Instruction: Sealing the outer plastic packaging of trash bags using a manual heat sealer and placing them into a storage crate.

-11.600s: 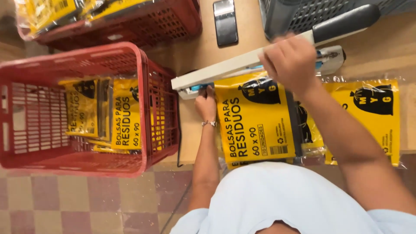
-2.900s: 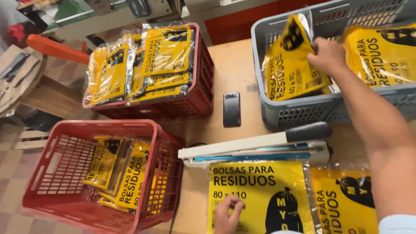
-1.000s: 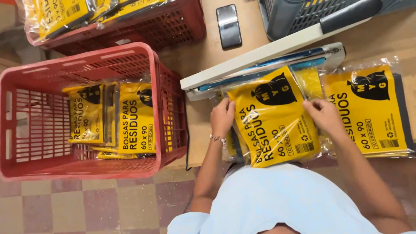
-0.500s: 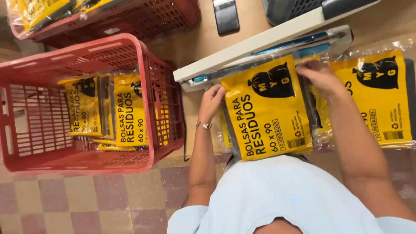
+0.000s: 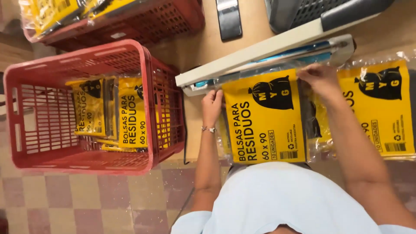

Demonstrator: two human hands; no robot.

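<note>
At the far left, a red plastic basket (image 5: 86, 108) stood on the checked floor (image 5: 86, 203), holding a few yellow packets (image 5: 112, 112) laid flat against its bottom. Above it, at the top edge, a second red basket (image 5: 164, 21) sat on the worktop (image 5: 203, 43) with more yellow packets in clear wrap (image 5: 56, 13). A dark phone (image 5: 229, 18) lay on the worktop just right of that basket.

Across the middle ran a long white heat sealer (image 5: 268, 56), its arm slanting up toward a black handle (image 5: 355, 13) at the upper right, in front of a grey crate (image 5: 299, 13). The left hand (image 5: 212, 102) rested with curled fingers on the left top corner of a yellow packet of waste bags (image 5: 264, 119), right beside the sealer's near end; a thin bracelet (image 5: 209, 129) circled its wrist. That packet lay flat on the worktop directly before the person, its top edge tucked up against the sealer bar. The right hand (image 5: 318, 80) pinched the packet's right top corner, fingers closed on the clear wrap at the bar.

Farther right, another yellow packet (image 5: 381, 112) lay flat on the worktop, partly under the right forearm. The person's pale blue shirt (image 5: 281, 199) filled the bottom of the view.
</note>
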